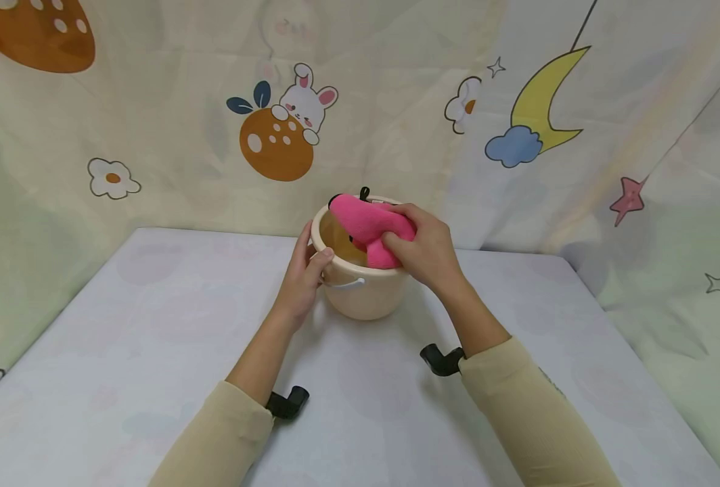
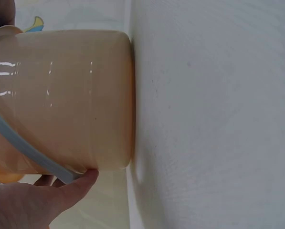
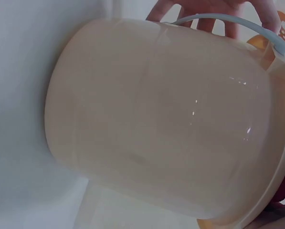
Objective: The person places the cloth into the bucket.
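1. Head view: grasping plush toy (image 1: 367,222) in fingers of right hand (image 1: 427,247), at mouth of bucket (image 1: 366,301), near far edge of table (image 1: 360,406).
2. Gripping bucket with left hand (image 1: 298,284).
3. Could tip bucket by snagging toy.

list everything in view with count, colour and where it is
table: 1, white, under the bucket
bucket: 1, beige, standing on the table
bucket handle: 1, light grey, lowered along the bucket's side
plush toy: 1, pink with black, at the bucket's mouth
backdrop: 1, pale, behind the table
bunny print: 1, white, on backdrop
other prints: several, multicoloured, on backdrop
sleeves: 2, beige, lower head view
wrist devices: 2, black, at sleeve ends
left hand: 1, bare, gripping bucket
right hand: 1, bare, holding toy
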The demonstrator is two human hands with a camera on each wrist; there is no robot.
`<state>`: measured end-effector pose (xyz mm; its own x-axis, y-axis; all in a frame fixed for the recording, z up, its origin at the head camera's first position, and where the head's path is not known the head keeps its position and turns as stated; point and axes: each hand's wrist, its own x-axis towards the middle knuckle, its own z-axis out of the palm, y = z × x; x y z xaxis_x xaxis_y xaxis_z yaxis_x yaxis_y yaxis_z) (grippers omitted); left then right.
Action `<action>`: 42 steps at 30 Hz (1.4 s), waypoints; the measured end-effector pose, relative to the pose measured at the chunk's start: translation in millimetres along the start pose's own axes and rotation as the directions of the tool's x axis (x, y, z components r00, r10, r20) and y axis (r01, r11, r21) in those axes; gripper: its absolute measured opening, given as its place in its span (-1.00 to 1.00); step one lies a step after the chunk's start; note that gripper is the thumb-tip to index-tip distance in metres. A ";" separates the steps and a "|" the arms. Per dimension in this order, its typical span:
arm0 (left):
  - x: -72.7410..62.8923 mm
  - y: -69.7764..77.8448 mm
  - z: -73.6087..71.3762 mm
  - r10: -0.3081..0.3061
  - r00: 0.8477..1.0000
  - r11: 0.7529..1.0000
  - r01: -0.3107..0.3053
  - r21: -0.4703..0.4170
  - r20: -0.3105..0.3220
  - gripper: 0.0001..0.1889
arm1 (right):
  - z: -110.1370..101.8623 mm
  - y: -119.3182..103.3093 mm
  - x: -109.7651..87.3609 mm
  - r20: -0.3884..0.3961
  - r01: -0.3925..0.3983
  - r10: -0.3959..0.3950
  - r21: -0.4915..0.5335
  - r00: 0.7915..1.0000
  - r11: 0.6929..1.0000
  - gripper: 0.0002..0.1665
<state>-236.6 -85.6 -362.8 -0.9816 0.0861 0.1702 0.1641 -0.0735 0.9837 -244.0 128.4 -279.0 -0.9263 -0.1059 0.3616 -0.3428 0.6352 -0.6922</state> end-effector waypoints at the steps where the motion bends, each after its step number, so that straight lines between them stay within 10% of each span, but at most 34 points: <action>1: 0.1 0.1 -0.4 0.000 1.000 1.000 0.000 0.001 -0.001 -0.21 | 0.0 -0.6 1.0 0.019 -0.002 0.002 -0.011 1.000 1.000 -0.45; 27: 2.1 -0.7 -1.3 0.007 1.000 0.999 -0.007 -0.035 0.009 -0.21 | 3.9 -8.5 25.0 0.285 0.129 -0.050 -0.265 0.957 0.956 -0.49; 42: 1.2 -0.8 -0.5 0.012 1.000 0.999 -0.012 -0.042 0.005 -0.23 | 9.2 -4.9 42.7 0.459 0.284 -0.116 -0.316 0.881 0.905 -0.68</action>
<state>-238.0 -85.9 -363.4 -0.9790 0.0905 0.1828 0.1719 -0.1162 0.9782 -283.3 113.8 -265.9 -0.8480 -0.5181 0.1116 -0.5237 0.7867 -0.3268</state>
